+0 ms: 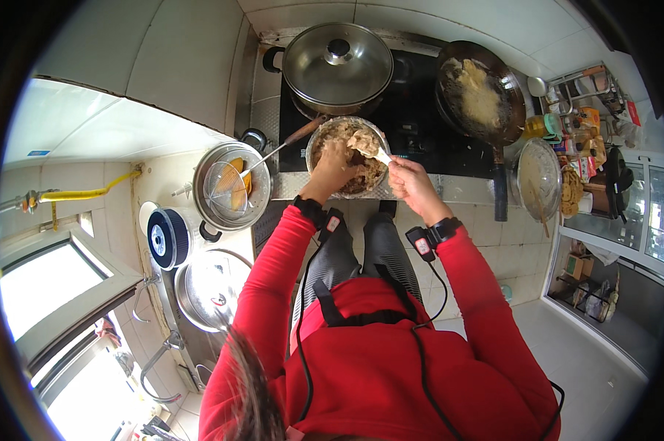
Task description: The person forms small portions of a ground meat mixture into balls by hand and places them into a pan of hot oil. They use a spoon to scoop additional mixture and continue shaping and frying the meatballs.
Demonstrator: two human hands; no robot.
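Note:
A round metal bowl point(311, 142) sits at the front edge of the black cooktop point(414, 99), holding a lumpy brown minced mixture point(371, 177). My left hand point(332, 170) reaches into it from the near left, its fingertips sunk in or hidden by the mixture. Gripped in my right hand point(411, 179) at the bowl's right rim is a white spoon point(383, 157). Its head points into the bowl and carries a pale, coated lump point(365, 142).
Behind the bowl stands a lidded pot point(337, 71). Pale battered food point(481, 96) lies in oil in a wok point(447, 110), whose handle juts toward me. A batter bowl point(530, 149) with chopsticks stands right. Left, a wire skimmer point(224, 187) rests across a steamer pot point(206, 165) holding orange slices.

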